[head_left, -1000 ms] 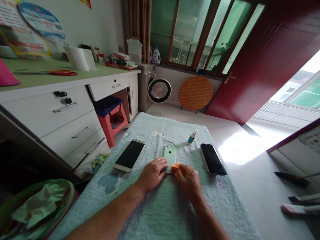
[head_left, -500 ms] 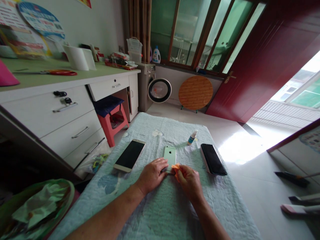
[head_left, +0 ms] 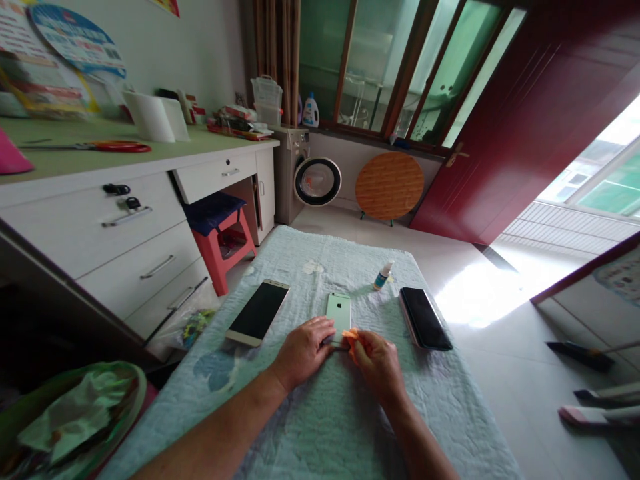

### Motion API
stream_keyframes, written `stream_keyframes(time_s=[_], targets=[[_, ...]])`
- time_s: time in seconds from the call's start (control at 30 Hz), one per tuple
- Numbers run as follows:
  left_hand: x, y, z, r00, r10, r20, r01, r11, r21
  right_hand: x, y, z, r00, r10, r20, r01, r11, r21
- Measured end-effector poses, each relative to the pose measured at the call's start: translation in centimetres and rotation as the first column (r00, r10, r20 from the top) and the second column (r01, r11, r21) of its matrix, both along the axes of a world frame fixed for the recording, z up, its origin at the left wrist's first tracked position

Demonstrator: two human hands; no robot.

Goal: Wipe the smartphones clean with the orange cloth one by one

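A silver smartphone (head_left: 339,310) lies back up on the cloth, with its logo side showing. My left hand (head_left: 306,348) is closed on its lower left edge, steadying it against the cloth. My right hand (head_left: 376,359) pinches a crumpled orange cloth (head_left: 351,335) against the phone's lower right corner. To the left lies a gold-framed smartphone (head_left: 259,311), its dark screen up. On the right is a black smartphone (head_left: 425,319), also screen up. A small spray bottle (head_left: 383,275) stands upright beyond my right hand.
A pale blue quilted cloth (head_left: 320,420) covers the table. A waste bin (head_left: 137,407) stands at the lower left. A desk with drawers (head_left: 145,247) and a red stool (head_left: 220,250) are on the left. A washing machine (head_left: 290,180) has its door open at the back.
The whole view has shifted very slightly to the left. Both hands keep nearly the same place on the phone, and the other things lie as before.
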State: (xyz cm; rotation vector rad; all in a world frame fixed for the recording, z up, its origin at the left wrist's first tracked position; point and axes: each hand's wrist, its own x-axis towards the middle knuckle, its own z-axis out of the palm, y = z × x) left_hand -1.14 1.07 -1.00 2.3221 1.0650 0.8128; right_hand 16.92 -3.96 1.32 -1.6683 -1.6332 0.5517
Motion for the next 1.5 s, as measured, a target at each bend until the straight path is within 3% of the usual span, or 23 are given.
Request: stream_keyframes(time_s=[0.5,0.97,1.5], targets=[[-0.1,0.0,0.1,1.000,-0.005,-0.020,0.005,1.000,-0.007,-0.5,0.0,0.0,0.998,-0.031,-0.052,0.030,0.999,-0.022],[-0.2,0.1,0.4,0.999,-0.015,-0.047,0.014,1.000,-0.015,-0.6,0.9,-0.3,0.997,-0.078,0.008,0.078,0.995,0.061],[-0.1,0.0,0.6,0.998,-0.024,-0.066,0.022,0.999,-0.024,-0.4,1.2,-0.4,0.999,-0.043,-0.003,0.043,0.997,0.071]])
